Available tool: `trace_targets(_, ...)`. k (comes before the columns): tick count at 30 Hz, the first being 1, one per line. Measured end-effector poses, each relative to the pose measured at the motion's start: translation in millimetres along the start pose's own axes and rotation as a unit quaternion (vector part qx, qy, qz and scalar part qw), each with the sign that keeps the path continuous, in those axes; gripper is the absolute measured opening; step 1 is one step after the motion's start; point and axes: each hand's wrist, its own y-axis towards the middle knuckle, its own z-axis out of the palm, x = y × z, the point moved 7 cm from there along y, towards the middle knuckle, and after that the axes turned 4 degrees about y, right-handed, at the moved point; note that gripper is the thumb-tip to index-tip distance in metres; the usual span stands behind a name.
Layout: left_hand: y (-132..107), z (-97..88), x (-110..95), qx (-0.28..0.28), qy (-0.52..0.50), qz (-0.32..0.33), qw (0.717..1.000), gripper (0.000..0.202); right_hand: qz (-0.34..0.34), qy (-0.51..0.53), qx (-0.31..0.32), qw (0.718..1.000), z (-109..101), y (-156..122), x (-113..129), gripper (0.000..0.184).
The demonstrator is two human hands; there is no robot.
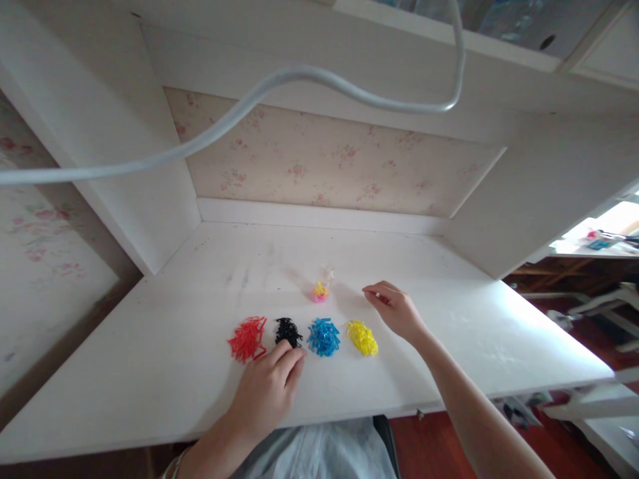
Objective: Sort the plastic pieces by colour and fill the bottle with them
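Note:
Four heaps of what look like small rubber bands lie in a row on the white desk. From left to right they are a red pile, a black pile, a blue pile and a yellow pile. My left hand rests at the near side of the black pile, fingers curled together, its fingertips partly hidden. Behind the piles stands a small clear container or bag with yellow and pink pieces in it. To its right, my right hand hovers with fingers pinched; anything between them is too small to make out.
A thick white cable hangs across the upper view. The desk is enclosed by a left side panel, a right panel and a shelf above. Its front edge runs close to my lap.

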Motion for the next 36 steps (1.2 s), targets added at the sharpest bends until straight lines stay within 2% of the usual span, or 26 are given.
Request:
trace_targets(3, 11, 9.1, -24, 0.052, 0.043, 0.019, 0.998, 0.027, 0.033, 0.030, 0.021, 0.999, 15, -18, -29, 0.028)
trace_targets(6, 24, 18.6, -45, 0.089, 0.067, 0.030, 0.993, 0.026, 0.056, 0.048, 0.018, 0.997, 24, -28, -46, 0.028)
trace_targets(11, 42, 38.1, -69, 0.137, 0.085, 0.035, 0.986, 0.023, 0.072, 0.080, -0.010, 0.994, 24, -34, -51, 0.031)
trace_targets(14, 50, 47.3, -80, 0.144, 0.088, 0.043, 0.985, 0.023, 0.066, 0.084, -0.007, 0.994, 23, -35, -48, 0.030)
trace_targets(21, 63, 61.9, -93, 0.120, 0.102, 0.051, 0.986, 0.020, 0.058, 0.080, 0.002, 0.995, 22, -37, -45, 0.030)
trace_targets(27, 66, 74.0, -97, 0.142, 0.118, 0.077, 0.980, 0.021, 0.063, 0.082, 0.000, 0.995, 22, -37, -45, 0.030)
trace_targets(31, 67, 73.6, -101, 0.140, 0.117, 0.082, 0.980, 0.019, 0.084, 0.106, -0.016, 0.991, 19, -43, -46, 0.030)
trace_targets(36, 69, 73.2, -105, 0.138, 0.120, 0.073, 0.980, 0.021, 0.121, 0.114, -0.025, 0.986, 11, -64, -42, 0.029)
